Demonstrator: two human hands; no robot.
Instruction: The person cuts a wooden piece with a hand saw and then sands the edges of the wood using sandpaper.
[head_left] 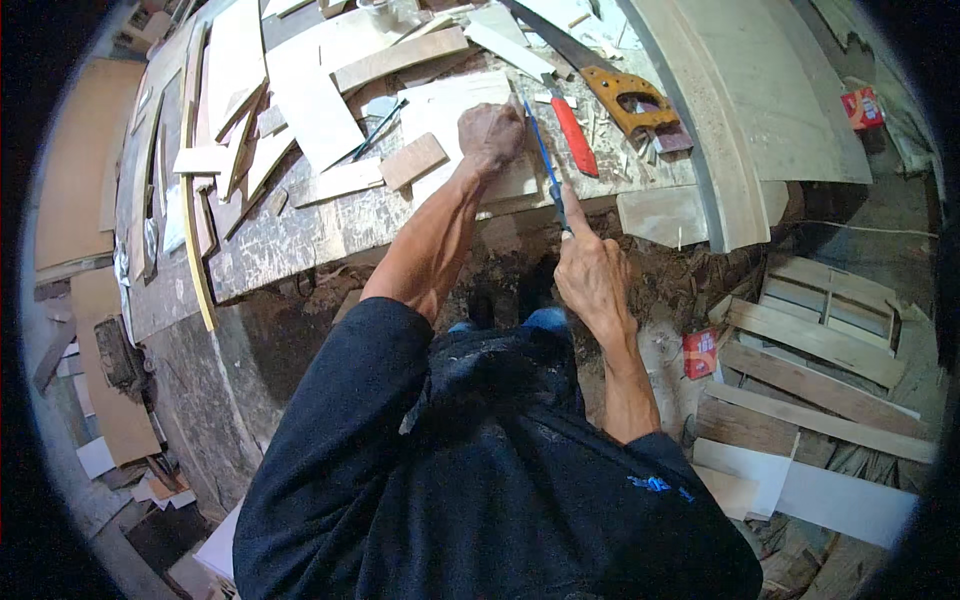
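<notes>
Tool [540,141]: blue, slim, just beside the board's right edge; probably light and stiff, best held by its grip [561,207]
Right hand [592,272]: gripping it, index extended
Board [516,183]: flat on the bench [340,225]; likely rigid, splintery, best pressed from above
Left hand [490,137]: closed fist on the board; anything inside, cannot tell
Beyond: red-handled tool [572,138], handsaw [605,88]
</notes>
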